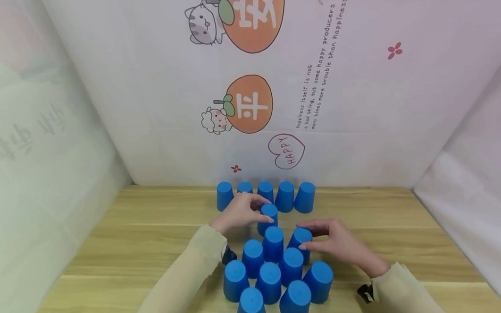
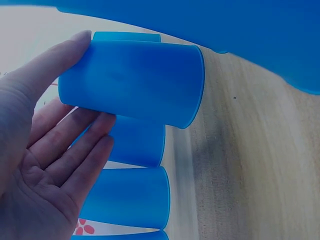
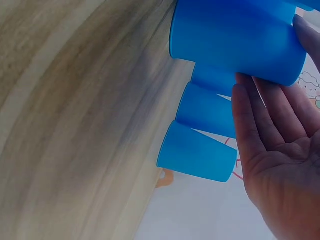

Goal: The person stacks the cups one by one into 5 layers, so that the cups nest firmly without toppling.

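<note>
My left hand pinches an upside-down blue plastic cup near its closed end, thumb on the near side and fingers behind. In the left wrist view that cup overlaps others in the back row. To the right and nearer, my right hand grips another inverted blue cup between thumb and fingers. The right wrist view shows this cup from the side, its wide rim toward the wooden surface. A cup stands between and just in front of the two held ones.
Along the back of the wooden table, a row of several inverted blue cups stands near the printed cloth wall. Several more cups form a close cluster at the front, between the forearms. White cloth hangs at both sides.
</note>
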`<state>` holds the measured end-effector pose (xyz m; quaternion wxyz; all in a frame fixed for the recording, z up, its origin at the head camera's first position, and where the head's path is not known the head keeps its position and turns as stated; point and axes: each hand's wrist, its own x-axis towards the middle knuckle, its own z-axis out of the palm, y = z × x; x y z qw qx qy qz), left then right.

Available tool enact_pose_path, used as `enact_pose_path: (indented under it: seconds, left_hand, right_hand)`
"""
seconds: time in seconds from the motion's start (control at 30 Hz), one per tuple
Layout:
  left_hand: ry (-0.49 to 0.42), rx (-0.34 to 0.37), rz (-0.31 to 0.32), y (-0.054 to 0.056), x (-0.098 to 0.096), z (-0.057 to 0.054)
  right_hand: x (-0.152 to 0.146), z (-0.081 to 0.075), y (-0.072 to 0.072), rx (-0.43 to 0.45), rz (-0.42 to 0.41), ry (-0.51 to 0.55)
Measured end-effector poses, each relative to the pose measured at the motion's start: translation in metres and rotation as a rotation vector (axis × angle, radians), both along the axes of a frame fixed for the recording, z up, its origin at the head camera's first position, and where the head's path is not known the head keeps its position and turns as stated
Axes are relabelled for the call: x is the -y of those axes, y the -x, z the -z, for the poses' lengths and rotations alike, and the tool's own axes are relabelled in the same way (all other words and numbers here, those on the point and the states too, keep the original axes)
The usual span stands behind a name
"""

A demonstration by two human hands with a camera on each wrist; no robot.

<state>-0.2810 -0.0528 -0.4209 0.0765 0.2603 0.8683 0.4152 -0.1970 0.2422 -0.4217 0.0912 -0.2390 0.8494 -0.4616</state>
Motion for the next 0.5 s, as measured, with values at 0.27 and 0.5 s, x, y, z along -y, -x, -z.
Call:
enact_pose_path:
  seconds: [0.27, 0.5]
  left_hand:
    - [0.037, 0.01, 0.014, 0.004, 0.003, 0.0]
    - [-0.012, -0.067, -0.03, 0.003, 0.013, -0.015]
  right_hand:
    - [0.001, -0.001, 0.002, -0.003, 0.01, -0.026]
    - [0.0, 0.001, 0.002, -0.013, 0.003, -0.021]
